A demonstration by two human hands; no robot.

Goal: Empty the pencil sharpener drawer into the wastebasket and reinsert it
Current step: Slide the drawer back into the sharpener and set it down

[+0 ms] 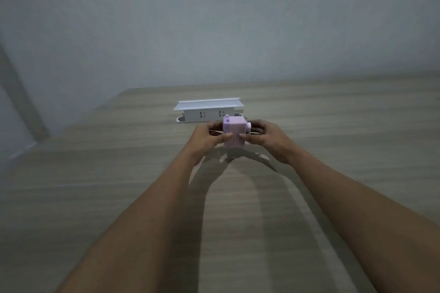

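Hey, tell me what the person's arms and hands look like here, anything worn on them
Both forearms are bare up to the bottom edge of the picture, with no sleeves in view. The left hand and right hand wear no gloves. No watch, bracelet or ring can be seen, though the picture is soft and the fingers partly hidden.
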